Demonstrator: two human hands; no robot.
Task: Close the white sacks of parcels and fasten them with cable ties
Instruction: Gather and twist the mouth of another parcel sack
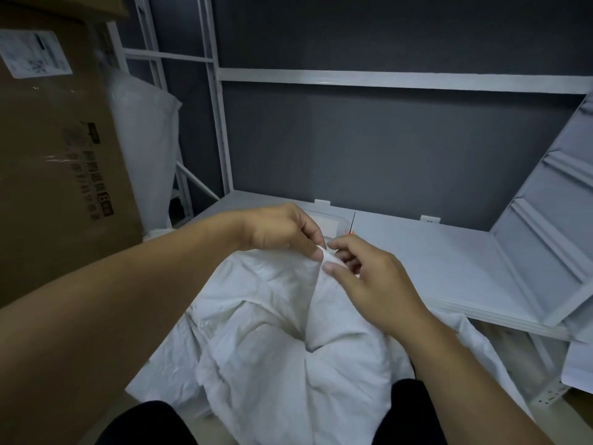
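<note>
A crumpled white sack (282, 342) stands in front of me between my knees, its top gathered into a peak. My left hand (282, 229) pinches the gathered mouth from the left, fingertips on the cloth. My right hand (362, 277) pinches the same bunch from the right, thumb pressed on the fabric. A thin black cable tie (352, 221) sticks up just behind my right fingers, with a small orange bit at its base. Whether the tie goes round the sack's neck I cannot tell.
A white shelf board (449, 261) lies behind the sack, with a clear plastic box (330, 220) partly hidden by my hands. A large cardboard box (57, 149) stands at left, a wrapped white bundle (144, 130) beside it. Loose shelf panels (552, 200) lean at right.
</note>
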